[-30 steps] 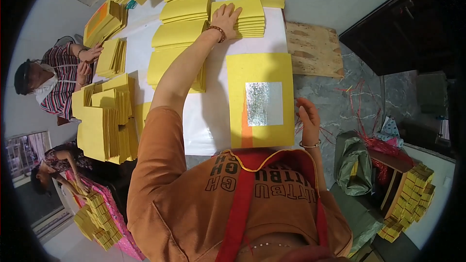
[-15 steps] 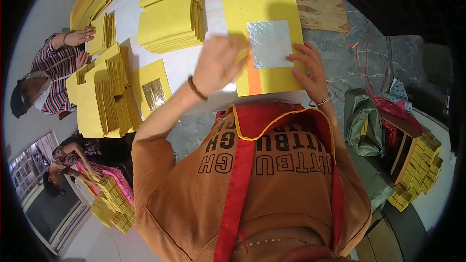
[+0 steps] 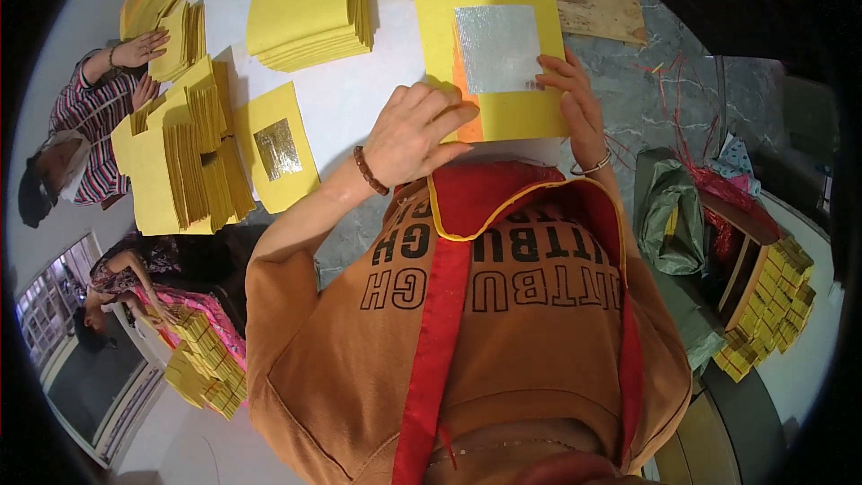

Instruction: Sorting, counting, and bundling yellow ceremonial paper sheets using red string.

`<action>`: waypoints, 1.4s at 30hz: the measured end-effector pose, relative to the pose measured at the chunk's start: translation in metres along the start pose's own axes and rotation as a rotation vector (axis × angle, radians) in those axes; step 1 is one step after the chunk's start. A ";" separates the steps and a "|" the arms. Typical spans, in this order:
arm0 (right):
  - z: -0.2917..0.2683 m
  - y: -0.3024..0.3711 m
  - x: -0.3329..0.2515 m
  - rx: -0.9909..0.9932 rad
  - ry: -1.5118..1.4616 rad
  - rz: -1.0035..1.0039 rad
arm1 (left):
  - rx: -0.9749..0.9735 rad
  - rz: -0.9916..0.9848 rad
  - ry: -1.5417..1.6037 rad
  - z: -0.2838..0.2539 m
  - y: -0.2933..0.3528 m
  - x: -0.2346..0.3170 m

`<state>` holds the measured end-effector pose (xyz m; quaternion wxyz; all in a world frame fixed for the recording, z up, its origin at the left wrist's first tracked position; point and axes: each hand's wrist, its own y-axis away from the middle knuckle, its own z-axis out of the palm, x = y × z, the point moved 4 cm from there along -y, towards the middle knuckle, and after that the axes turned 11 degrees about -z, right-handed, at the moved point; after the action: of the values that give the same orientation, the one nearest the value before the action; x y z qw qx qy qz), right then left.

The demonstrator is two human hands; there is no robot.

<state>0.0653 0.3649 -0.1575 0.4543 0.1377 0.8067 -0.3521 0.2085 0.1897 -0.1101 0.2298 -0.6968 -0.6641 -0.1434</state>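
In front of me at the table's near edge is a yellow paper sheet [image 3: 521, 117]. It bears a silver foil square [image 3: 496, 49] and an orange strip [image 3: 468, 117] along the foil's left side. My left hand [image 3: 417, 130] is at the sheet's lower left corner, fingers curled over the orange end and thumb below the edge. My right hand [image 3: 579, 103] grips the right edge, fingertips lying on top by the foil. Left of my forearm lies another yellow sheet [image 3: 301, 175] with a foil square [image 3: 278, 149].
Stacks of yellow paper [image 3: 310, 18] stand on the white table [image 3: 395, 27], more at the left [image 3: 184, 180]. A co-worker's hand [image 3: 139, 49] rests by one stack. Another person sits lower left near yellow bundles [image 3: 206, 355]. A green bag [image 3: 669, 216] and a crate of bundles [image 3: 772, 305] are right.
My left hand, blurred before beside the foil, has come down to the sheet's lower left corner. The view has shifted, so the table things appear higher. My right hand stays at the right edge.
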 end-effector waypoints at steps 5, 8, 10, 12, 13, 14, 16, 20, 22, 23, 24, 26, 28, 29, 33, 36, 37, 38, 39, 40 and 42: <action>0.000 0.004 0.010 0.032 -0.124 0.078 | 0.017 -0.029 0.303 -0.005 -0.010 -0.007; -0.001 0.003 0.011 0.036 -0.122 0.140 | -0.038 -0.096 0.410 -0.005 -0.014 -0.010; -0.002 0.003 0.013 0.027 -0.127 0.159 | -0.065 -0.133 0.436 -0.004 -0.016 -0.013; -0.002 0.003 0.014 0.016 -0.131 0.175 | -0.103 -0.182 0.487 -0.002 -0.017 -0.017; -0.002 0.004 0.015 0.018 -0.143 0.183 | -0.099 -0.183 0.485 -0.003 -0.018 -0.016; -0.003 0.003 0.015 0.019 -0.154 0.192 | -0.146 -0.258 0.523 -0.002 -0.018 -0.018; -0.003 0.004 0.014 0.024 -0.158 0.208 | -0.190 -0.332 0.560 -0.003 -0.019 -0.021; -0.003 0.010 0.021 0.045 -0.161 0.170 | -0.273 -0.441 0.617 0.001 -0.016 -0.030; 0.001 0.000 0.015 -0.003 -0.057 0.074 | -0.237 -0.388 0.669 0.004 -0.022 -0.030; -0.003 0.000 0.011 -0.047 0.032 -0.013 | -0.275 -0.457 0.758 0.003 -0.023 -0.033; -0.001 0.000 0.011 -0.044 0.025 -0.008 | -0.318 -0.546 0.822 -0.002 -0.015 -0.040; -0.003 0.003 0.014 -0.037 0.002 0.021 | -0.292 -0.522 0.737 0.004 -0.018 -0.039; -0.006 0.004 0.016 -0.019 -0.101 0.065 | -0.361 -0.551 0.813 0.008 -0.025 -0.033; -0.003 0.003 0.016 -0.001 -0.117 0.072 | -0.380 -0.553 0.802 0.006 -0.025 -0.036; -0.005 -0.003 0.011 -0.052 -0.044 -0.022 | -0.340 -0.560 0.814 0.005 -0.025 -0.040; -0.002 0.000 0.011 -0.020 0.014 0.099 | -0.302 -0.645 0.879 0.008 -0.021 -0.047; -0.003 0.000 0.015 -0.020 0.018 0.095 | -0.264 -0.506 0.841 0.004 -0.021 -0.040; -0.003 0.003 0.022 -0.008 -0.013 0.122 | -0.224 -0.369 0.800 -0.001 -0.021 -0.034; -0.003 0.004 0.028 0.005 -0.045 0.150 | -0.142 -0.131 0.612 -0.012 -0.020 -0.029; -0.002 0.006 0.030 0.004 -0.042 0.144 | -0.137 -0.127 0.611 -0.012 -0.021 -0.029; -0.002 0.009 0.032 0.031 -0.067 0.209 | 0.129 -0.051 0.068 -0.014 -0.017 -0.029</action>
<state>0.0513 0.3692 -0.1873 0.5133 0.2161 0.7667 -0.3194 0.1904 0.1585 -0.1108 0.2928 -0.6583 -0.6812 -0.1299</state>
